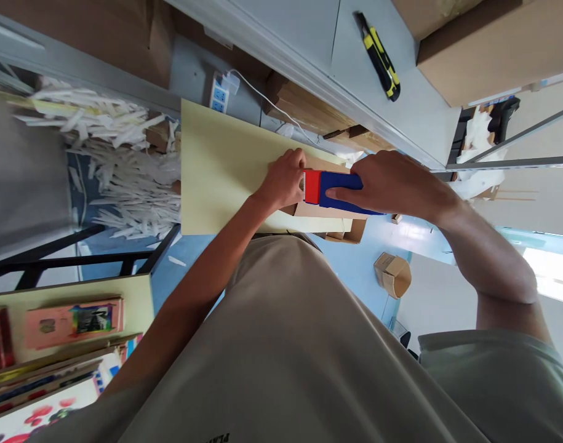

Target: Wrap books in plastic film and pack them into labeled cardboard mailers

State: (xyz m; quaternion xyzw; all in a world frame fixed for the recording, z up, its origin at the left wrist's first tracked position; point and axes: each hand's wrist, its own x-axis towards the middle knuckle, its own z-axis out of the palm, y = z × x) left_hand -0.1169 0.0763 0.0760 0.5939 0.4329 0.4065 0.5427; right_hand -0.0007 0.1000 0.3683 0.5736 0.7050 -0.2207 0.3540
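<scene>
My right hand [378, 184] grips a blue and red tape dispenser [339, 187], which lies along the top of a brown cardboard box [315, 211]. The dispenser's serrated edge points left, close to my left hand [285, 178]. My left hand is closed around the left end of the box, its fingers curled; whether it also pinches a tape end is hidden. The box rests on a pale yellow board [216, 172] in front of my body, and the dispenser covers much of the box.
A yellow and black utility knife [380, 58] lies on the grey shelf [309, 37] above. Behind the board is a power strip [219, 92] with a white cable. White paper strips [128, 178] pile up at left. Books [73, 323] stand lower left; an open carton [392, 275] sits on the floor.
</scene>
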